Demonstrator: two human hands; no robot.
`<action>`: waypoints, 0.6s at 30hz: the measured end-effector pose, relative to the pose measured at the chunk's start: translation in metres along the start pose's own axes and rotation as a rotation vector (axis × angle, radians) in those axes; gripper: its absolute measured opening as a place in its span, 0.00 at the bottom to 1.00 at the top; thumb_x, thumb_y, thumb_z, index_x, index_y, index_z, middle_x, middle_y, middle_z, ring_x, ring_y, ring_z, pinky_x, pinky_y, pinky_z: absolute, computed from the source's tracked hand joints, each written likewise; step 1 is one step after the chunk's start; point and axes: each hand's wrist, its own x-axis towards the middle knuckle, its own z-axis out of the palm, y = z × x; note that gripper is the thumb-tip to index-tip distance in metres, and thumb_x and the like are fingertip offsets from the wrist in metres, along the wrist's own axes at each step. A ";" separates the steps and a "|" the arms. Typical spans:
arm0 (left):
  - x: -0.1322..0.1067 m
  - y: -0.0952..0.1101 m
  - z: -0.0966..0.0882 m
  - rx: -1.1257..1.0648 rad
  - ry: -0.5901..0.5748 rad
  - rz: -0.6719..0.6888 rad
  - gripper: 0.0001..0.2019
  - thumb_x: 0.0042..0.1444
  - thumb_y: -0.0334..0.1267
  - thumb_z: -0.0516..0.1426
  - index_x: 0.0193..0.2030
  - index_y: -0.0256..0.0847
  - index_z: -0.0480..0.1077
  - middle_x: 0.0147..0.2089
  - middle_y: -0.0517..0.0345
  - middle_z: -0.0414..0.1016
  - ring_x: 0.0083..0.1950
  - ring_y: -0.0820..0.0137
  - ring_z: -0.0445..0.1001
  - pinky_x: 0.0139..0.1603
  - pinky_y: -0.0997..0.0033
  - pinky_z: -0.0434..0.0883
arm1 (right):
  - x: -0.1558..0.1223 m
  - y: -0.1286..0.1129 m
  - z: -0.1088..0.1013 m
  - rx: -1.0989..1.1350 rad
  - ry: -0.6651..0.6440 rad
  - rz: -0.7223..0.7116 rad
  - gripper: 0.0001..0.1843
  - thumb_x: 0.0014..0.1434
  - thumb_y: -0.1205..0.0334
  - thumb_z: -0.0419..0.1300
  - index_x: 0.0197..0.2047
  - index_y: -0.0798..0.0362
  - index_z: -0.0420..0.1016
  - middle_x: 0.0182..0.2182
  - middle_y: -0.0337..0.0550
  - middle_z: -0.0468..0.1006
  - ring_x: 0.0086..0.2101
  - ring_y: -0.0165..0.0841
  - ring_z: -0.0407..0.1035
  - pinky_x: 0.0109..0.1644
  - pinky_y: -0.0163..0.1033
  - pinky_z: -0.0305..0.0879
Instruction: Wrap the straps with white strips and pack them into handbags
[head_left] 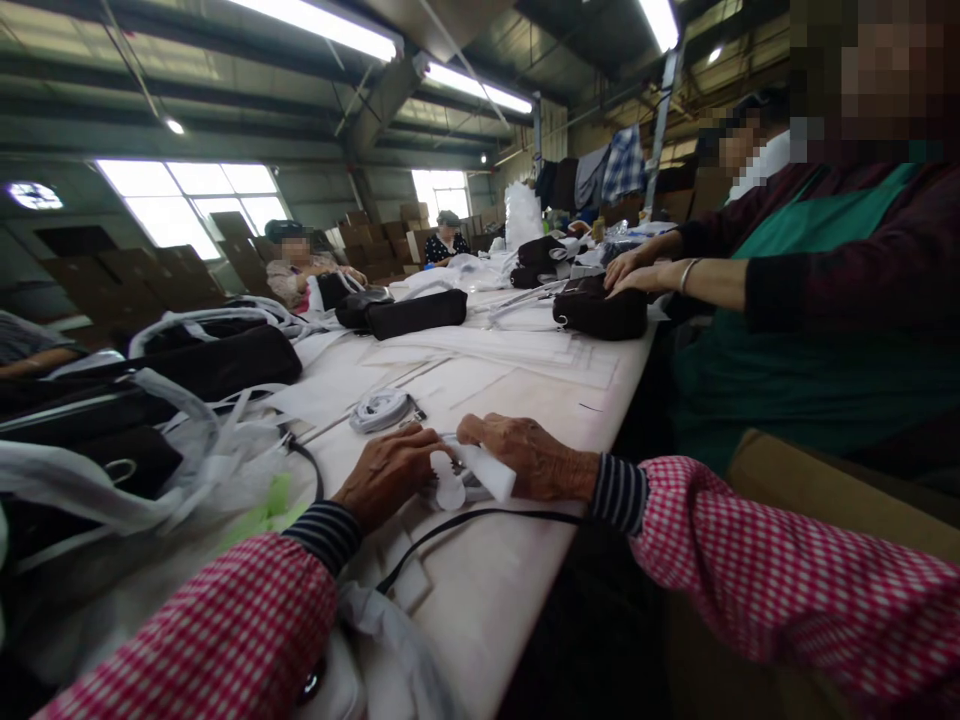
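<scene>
My left hand (394, 472) is closed, fingers bent, at the near side of a small bundle on the table. Between the hands, partly hidden, lies a grey-white strap (474, 492) with a bit of metal. My right hand (529, 457) is curled over the bundle and grips a white foam strip (487, 470), which slants down under its fingers. A rounded white piece (448, 482) hangs beside the left fingertips. Just beyond them rests a coiled grey strap (381, 410) with metal clasps.
Black bags (217, 370) with white-wrapped handles crowd the left. A black cord (480, 514) crosses the table (517, 585) near me. Foam sheets (495, 350) lie farther back. At right, a co-worker in a green apron (795, 300) handles a black bag (600, 308); others sit beyond.
</scene>
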 end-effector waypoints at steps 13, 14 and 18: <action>0.011 -0.010 -0.007 -0.097 -0.034 -0.066 0.19 0.51 0.18 0.53 0.39 0.42 0.80 0.38 0.56 0.80 0.43 0.63 0.76 0.44 0.67 0.69 | 0.045 -0.010 -0.026 -0.310 -0.330 -0.097 0.12 0.58 0.73 0.58 0.41 0.53 0.80 0.35 0.50 0.83 0.37 0.41 0.77 0.36 0.38 0.61; 0.013 -0.010 -0.008 -0.096 -0.041 -0.059 0.20 0.50 0.18 0.53 0.39 0.42 0.80 0.38 0.56 0.80 0.43 0.63 0.76 0.43 0.67 0.68 | 0.043 -0.009 -0.025 -0.306 -0.318 -0.091 0.13 0.59 0.73 0.58 0.43 0.53 0.80 0.36 0.49 0.83 0.37 0.40 0.77 0.37 0.38 0.61; 0.020 -0.012 -0.010 -0.105 -0.069 -0.037 0.21 0.46 0.17 0.53 0.37 0.43 0.80 0.36 0.58 0.80 0.42 0.65 0.77 0.41 0.68 0.67 | 0.032 -0.002 -0.024 -0.182 -0.220 -0.061 0.15 0.60 0.73 0.59 0.49 0.51 0.77 0.39 0.45 0.83 0.40 0.38 0.76 0.40 0.36 0.62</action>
